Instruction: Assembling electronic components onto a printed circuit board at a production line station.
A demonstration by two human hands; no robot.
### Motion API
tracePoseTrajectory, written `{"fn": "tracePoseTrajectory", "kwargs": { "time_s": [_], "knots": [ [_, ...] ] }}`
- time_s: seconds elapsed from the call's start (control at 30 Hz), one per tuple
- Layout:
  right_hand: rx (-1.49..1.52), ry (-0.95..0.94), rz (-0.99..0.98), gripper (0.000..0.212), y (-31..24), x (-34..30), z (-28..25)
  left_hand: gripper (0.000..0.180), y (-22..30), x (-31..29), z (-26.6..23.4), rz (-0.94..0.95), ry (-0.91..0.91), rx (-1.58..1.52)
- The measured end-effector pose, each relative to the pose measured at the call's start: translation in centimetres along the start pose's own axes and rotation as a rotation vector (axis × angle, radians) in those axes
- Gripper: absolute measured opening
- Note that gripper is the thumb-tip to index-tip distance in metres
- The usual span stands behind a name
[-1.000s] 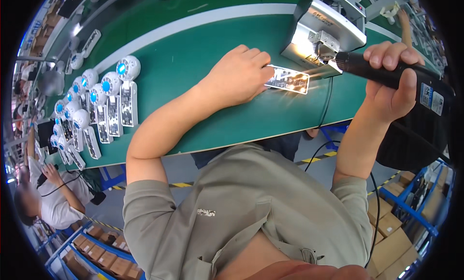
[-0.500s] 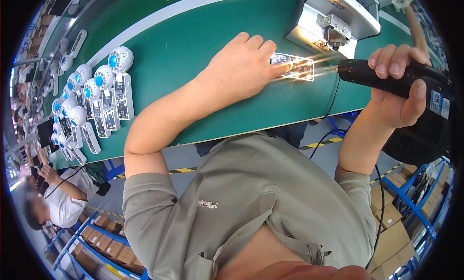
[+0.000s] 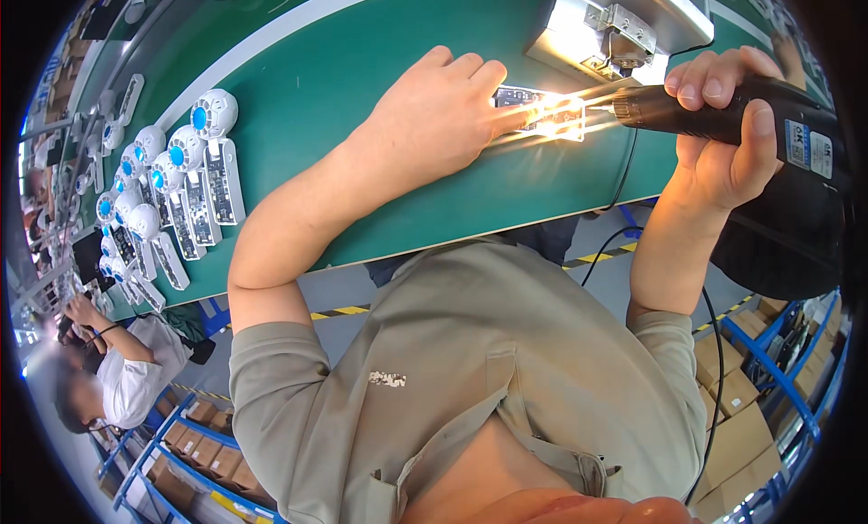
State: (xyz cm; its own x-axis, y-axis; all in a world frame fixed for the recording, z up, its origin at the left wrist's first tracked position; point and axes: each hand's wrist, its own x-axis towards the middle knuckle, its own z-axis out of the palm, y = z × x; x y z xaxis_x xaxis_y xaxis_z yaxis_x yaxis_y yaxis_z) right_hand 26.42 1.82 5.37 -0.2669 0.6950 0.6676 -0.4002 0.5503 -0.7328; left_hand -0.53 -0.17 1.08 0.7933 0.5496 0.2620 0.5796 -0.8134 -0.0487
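My left hand is closed on a narrow white housing with a dark circuit board, holding it against the green table. In my right hand is a black electric screwdriver, lying nearly level with its tip pointing left. Its bit reaches the right end of the board. Bright light from the screwdriver's nose glares over that end, so I cannot make out the exact contact point or any screw.
Behind the screwdriver stands a silver box-shaped machine with a metal block on its front. Several white round-headed units with blue discs lie in rows on the left of the green table. A person works at far left.
The screwdriver in my right hand has moved left, bringing its tip to the board. Its glare on the board is brighter. My left hand has shifted slightly left and up with the housing.
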Motion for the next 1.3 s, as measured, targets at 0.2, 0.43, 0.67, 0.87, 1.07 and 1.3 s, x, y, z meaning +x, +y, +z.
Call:
{"fn": "tracePoseTrajectory", "kwargs": {
  "time_s": [0.2, 0.43, 0.67, 0.87, 1.07, 1.3],
  "knots": [
    [0.037, 0.001, 0.015, 0.045, 0.6, 0.1, 0.1, 0.022, 0.0, -0.3, 0.5, -0.018, 0.047, -0.017],
    [0.038, 0.009, 0.028, 0.045, 0.9, 0.0, 0.1, 0.025, -0.1, -0.2, 0.3, 0.003, -0.032, -0.002],
    [0.03, -0.024, 0.016, 0.046, 0.8, 0.1, -0.3, 0.015, 0.0, -0.3, 0.7, -0.021, 0.087, -0.034],
    [0.036, -0.028, 0.019, 0.046, 0.9, -0.1, -0.3, 0.014, -0.1, -0.4, 0.1, -0.04, 0.009, -0.053],
    [0.018, -0.05, 0.02, 0.046, 1.0, -0.1, -0.5, 0.013, -0.6, -0.4, 0.9, 0.024, 0.091, -0.048],
    [0.005, -0.083, 0.013, 0.047, 1.0, 0.1, -0.6, 0.014, -0.7, -0.4, 1.0, 0.014, 0.072, -0.066]
  ]
}}
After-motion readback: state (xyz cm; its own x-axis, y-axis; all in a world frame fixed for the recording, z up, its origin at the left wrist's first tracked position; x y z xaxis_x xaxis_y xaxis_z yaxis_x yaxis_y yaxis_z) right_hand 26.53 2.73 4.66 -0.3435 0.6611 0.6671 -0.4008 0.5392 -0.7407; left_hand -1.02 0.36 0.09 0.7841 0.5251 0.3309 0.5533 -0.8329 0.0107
